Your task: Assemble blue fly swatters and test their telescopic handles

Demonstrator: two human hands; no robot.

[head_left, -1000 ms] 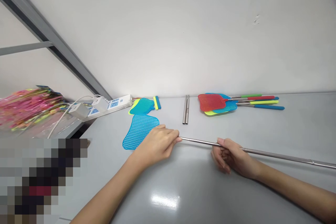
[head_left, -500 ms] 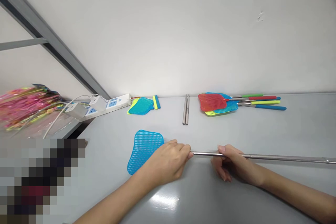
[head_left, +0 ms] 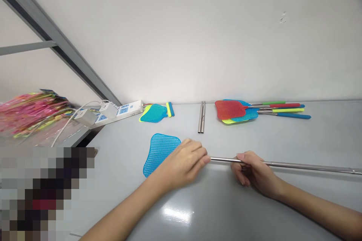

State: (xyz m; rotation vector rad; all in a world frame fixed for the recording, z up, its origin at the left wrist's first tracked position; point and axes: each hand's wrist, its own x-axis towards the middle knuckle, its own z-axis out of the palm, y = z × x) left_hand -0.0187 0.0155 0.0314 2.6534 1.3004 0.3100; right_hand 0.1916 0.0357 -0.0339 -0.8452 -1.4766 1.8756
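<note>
Shifted blue swatter [head_left: 161, 152], grey table [head_left: 226, 211], wall [head_left: 198, 37]

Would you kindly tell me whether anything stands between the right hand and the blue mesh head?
Yes: the left hand lies between the right hand and the blue mesh head, hiding part of the head; the metal rod emerges from the left hand's grip. Nothing else visible stands between.

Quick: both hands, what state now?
Left hand: closed on the metal rod, next to the blue mesh head.
Right hand: holding the same rod farther along, fingers loosely curled.
</note>
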